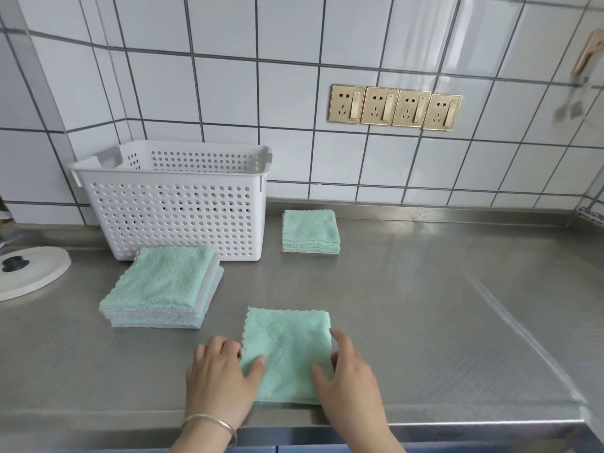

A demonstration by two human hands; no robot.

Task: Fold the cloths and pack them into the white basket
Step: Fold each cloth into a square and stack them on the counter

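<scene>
While pinning the green cloth (287,351) flat for folding: left hand (219,374) and right hand (346,371), fingers spread, white basket (176,204) waiting far left.

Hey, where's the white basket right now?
In the head view, the white basket stands at the back left of the steel counter against the tiled wall, just behind the larger cloth stack.

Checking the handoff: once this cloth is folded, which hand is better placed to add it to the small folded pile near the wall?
Right hand: that pile lies on its side.
</scene>
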